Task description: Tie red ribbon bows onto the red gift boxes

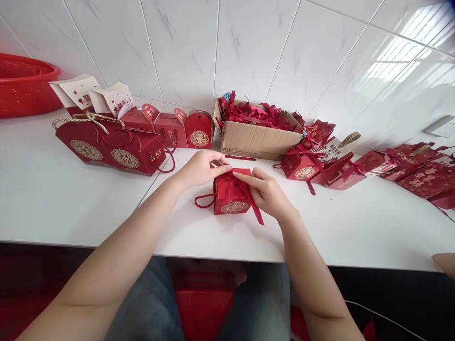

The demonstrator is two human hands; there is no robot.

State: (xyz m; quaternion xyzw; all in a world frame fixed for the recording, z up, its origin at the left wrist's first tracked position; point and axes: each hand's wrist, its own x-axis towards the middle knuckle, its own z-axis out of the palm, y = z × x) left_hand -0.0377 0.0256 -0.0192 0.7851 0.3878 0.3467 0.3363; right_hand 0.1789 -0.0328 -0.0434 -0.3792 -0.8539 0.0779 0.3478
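Note:
A small red gift box [232, 207] with a round gold emblem stands upright on the white table in front of me. A dark red ribbon [256, 215] is looped over its top, one tail hanging down the front right. At the upper left of the box, my left hand [204, 168] pinches the ribbon between thumb and fingertips. My right hand [265, 192] presses an extended index finger on the ribbon's crossing, its other fingers curled against the ribbon at the box's right side. A red cord handle [203, 201] sticks out to the left of the box.
Behind the box stands a cardboard carton [261, 139] full of red ribbons [252, 115]. A larger red gift box [106, 147] is at the left, a red basin [28, 85] beyond it. Several ribboned boxes [300, 163] line the right. Another person's arm [444, 263] shows at the right edge.

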